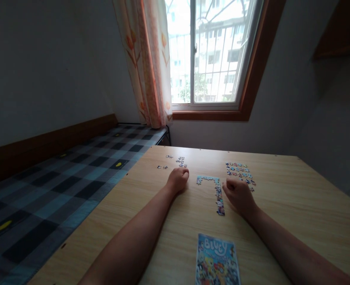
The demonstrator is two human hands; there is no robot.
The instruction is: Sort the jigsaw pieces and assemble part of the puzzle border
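A wooden table fills the lower view, with a checked bed to its left and a curtained window behind. Both bare forearms stretch forward across the table, wrists resting on the wood. The left hand is curled into a loose fist, knuckles up, holding nothing that can be seen. The right hand is also curled shut, and whether it holds a piece cannot be told. Between the hands lies a joined L-shaped puzzle strip. Loose pieces are spread just beyond the right hand; a few more pieces sit just beyond the left. A picture card lies nearest the viewer.
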